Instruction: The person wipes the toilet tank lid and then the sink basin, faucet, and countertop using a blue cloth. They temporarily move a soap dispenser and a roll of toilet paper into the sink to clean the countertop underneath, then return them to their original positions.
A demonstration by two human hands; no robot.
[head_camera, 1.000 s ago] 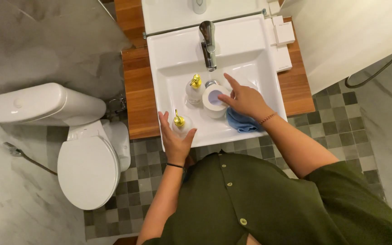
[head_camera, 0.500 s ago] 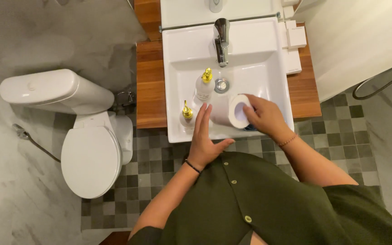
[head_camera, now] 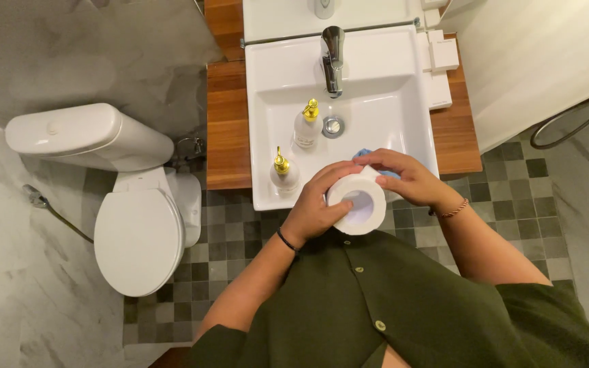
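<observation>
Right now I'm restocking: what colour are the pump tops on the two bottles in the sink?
Gold, on both bottles; clear in the head view.

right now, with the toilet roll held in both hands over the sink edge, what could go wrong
The toilet roll sits between the left hand and right hand at the rim of the sink; a slip could drop it into the basin. An elbow or the roll could also tip the two pump bottles standing in the sink.
</observation>
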